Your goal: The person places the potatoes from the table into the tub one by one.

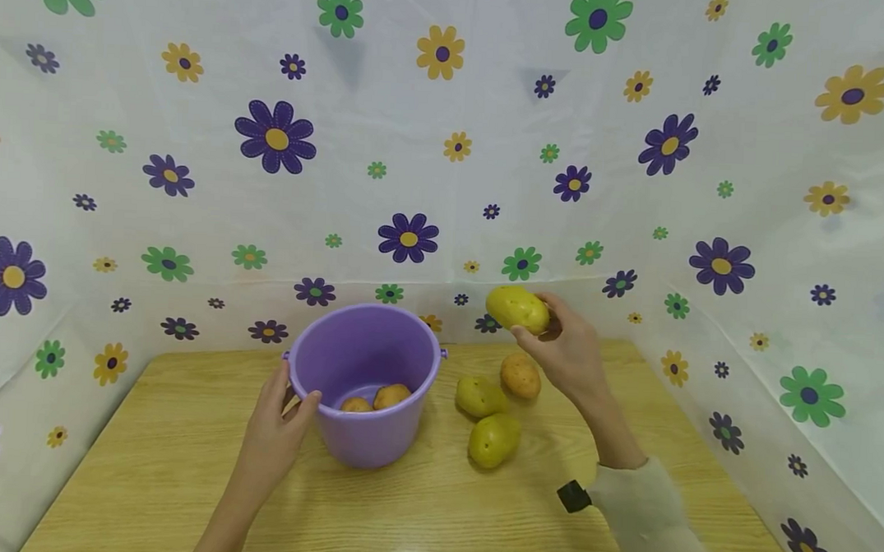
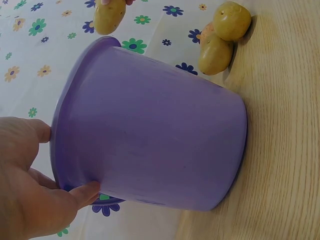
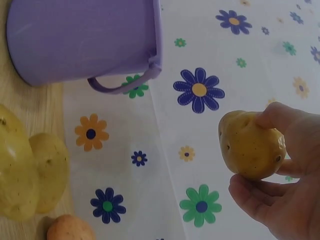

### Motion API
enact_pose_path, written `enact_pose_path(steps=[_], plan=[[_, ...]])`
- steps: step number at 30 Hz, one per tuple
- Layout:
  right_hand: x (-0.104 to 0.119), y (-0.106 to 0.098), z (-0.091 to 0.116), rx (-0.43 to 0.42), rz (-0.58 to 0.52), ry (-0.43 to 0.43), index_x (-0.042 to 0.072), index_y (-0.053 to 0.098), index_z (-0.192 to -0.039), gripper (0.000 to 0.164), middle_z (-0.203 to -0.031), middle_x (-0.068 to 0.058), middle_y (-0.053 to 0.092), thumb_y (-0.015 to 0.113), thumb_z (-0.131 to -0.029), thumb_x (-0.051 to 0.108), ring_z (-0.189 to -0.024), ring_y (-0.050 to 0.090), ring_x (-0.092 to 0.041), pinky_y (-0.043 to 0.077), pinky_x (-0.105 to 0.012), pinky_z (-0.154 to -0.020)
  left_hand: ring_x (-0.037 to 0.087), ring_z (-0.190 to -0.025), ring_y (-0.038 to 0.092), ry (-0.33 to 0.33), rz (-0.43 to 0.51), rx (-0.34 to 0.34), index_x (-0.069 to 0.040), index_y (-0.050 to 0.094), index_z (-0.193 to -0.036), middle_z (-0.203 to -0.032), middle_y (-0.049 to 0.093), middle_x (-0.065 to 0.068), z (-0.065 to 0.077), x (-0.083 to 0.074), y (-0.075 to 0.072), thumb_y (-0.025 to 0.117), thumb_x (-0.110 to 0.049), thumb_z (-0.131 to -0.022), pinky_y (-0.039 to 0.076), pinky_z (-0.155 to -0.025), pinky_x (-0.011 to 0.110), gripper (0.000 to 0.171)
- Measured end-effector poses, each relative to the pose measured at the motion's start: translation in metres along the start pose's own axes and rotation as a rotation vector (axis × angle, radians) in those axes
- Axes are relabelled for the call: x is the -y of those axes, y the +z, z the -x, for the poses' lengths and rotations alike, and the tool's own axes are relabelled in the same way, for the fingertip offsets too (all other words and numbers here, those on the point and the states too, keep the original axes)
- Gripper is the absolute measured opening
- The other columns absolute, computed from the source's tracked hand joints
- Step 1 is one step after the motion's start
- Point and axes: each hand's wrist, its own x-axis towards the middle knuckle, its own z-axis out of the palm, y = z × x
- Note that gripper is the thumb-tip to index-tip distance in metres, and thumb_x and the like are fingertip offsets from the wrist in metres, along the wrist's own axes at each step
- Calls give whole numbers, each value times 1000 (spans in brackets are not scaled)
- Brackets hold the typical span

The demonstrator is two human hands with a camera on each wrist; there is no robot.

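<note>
A purple bucket [image 1: 371, 442] stands upright on the table, with two brownish potatoes [image 1: 391, 396] visible at its bottom. My left hand [image 1: 275, 433] holds the bucket's rim at the near left side; in the left wrist view its thumb and fingers [image 2: 86, 192] lie at the rim and outer wall. Raised to the right of the bucket, a yellow potato [image 1: 517, 309] is gripped between the thumb and fingers of my right hand [image 1: 568, 347]. It hangs in the air, higher than the bucket's rim in the head view.
Right of the bucket, two yellow-green potatoes [image 1: 494, 441] and one browner potato [image 1: 521, 376] lie close together on the wooden table [image 1: 182, 454]. A white flower-print sheet [image 1: 483, 179] covers the back and sides. The bucket's handle [image 3: 117, 89] hangs at its far side.
</note>
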Motion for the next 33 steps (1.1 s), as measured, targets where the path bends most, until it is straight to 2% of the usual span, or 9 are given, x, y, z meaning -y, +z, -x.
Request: enact_pose_path(steps=[10,17,22,28,30,33], plan=[[20,26,-3,74,-45,9,3,58,-139,55,-111,-16,70,80,-91,16,-88,67,-25,64,-34,-77,47,-149,29,-7,-9,1,-1,12,-165,-168,14,25,0,2,1,57,-18,-108,39,-116,39,75],[34,47,-5,94,-117,-23,0,59,-138,55,-111,-15,70,80,-90,18,-90,69,-24,66,-33,-80,46,-150,28,-2,-16,6,-1,11,-165,-167,13,25,-1,3,1,57,-21,-108,38,-117,40,75],[44,62,-6,109,-114,-66,1,60,-137,55,-111,-12,70,81,-89,17,-89,68,-21,65,-30,-78,46,-150,29,-11,-20,3,0,11,-165,-167,13,25,0,1,1,57,-21,-108,38,-117,39,75],[57,84,-6,172,-111,-58,4,59,-138,56,-112,-9,69,81,-89,20,-92,67,-20,64,-28,-80,48,-148,30,5,-16,-7,0,14,-164,-166,15,27,1,-1,0,57,-17,-108,40,-116,40,73],[61,92,-6,182,-115,-64,3,59,-138,57,-114,-9,69,81,-89,20,-92,67,-20,65,-29,-81,48,-148,29,6,-18,-6,0,14,-164,-166,15,27,1,-1,1,57,-17,-108,40,-116,41,73],[68,101,-5,197,-149,-78,3,59,-137,55,-114,-9,67,82,-88,19,-93,65,-21,66,-38,-82,47,-149,29,-2,-20,-3,0,13,-164,-167,14,27,2,0,1,57,-18,-108,40,-116,41,73]])
